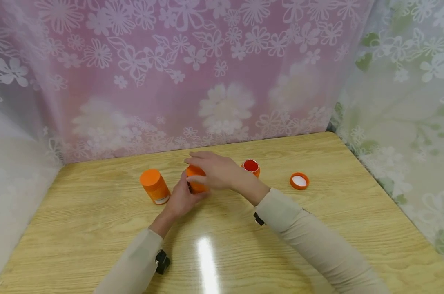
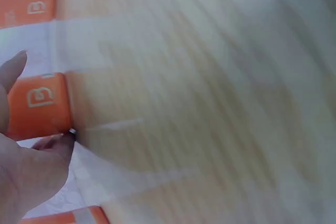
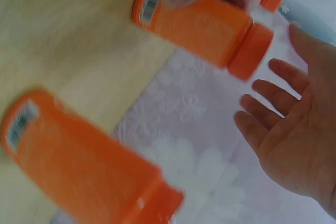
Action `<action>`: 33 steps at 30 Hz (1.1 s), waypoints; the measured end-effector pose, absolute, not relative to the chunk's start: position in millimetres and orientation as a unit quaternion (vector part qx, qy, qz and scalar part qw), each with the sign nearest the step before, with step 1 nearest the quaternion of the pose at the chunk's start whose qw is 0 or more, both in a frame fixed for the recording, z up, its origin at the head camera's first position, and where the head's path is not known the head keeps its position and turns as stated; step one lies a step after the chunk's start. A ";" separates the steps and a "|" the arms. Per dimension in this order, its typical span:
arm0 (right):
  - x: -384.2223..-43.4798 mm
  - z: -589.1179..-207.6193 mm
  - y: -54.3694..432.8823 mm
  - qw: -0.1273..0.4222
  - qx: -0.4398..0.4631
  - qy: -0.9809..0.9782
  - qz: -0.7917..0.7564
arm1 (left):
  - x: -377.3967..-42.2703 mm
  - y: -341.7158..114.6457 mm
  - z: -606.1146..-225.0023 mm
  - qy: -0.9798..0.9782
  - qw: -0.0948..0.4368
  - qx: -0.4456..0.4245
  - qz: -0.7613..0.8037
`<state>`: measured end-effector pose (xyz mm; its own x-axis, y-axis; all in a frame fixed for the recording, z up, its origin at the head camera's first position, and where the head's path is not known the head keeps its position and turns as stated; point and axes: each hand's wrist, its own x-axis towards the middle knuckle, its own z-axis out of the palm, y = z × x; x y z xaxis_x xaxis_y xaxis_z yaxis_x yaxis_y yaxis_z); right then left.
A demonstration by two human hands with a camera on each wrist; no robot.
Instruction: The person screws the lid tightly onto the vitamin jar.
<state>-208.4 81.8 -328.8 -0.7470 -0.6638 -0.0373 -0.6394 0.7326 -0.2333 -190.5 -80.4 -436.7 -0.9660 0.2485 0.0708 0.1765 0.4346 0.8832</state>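
Note:
In the head view my left hand [image 1: 180, 200] grips the body of an upright orange bottle [image 1: 197, 187] standing on the table. The right wrist view shows its orange screw cap [image 3: 251, 51] on top. My right hand [image 3: 294, 129] is beside that cap with its fingers extended, apart from it. From the head camera, the right hand [image 1: 219, 169] covers part of the bottle. A pale logo on the bottle [image 2: 39, 103] shows in the left wrist view, between the left thumb and fingers.
A second capped orange bottle [image 1: 155, 188] stands to the left. To the right is an uncapped bottle [image 1: 251, 166] with a red top surface and ragged pale rim, partly behind the right wrist. Its loose orange cap [image 1: 299, 181], white inside, lies farther right. Floral curtains [image 1: 207, 81] border the table.

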 end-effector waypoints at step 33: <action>-198.2 -343.6 303.7 0.035 -0.192 0.977 -0.086 | -183.8 -15.9 -371.2 0.922 -0.190 0.321 0.102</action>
<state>-198.2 303.7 -343.6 -0.9239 -0.3809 -0.0357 -0.3688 0.9117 -0.1813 -183.8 -15.9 -371.2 -0.7213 0.5533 0.4165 0.6307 0.7733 0.0650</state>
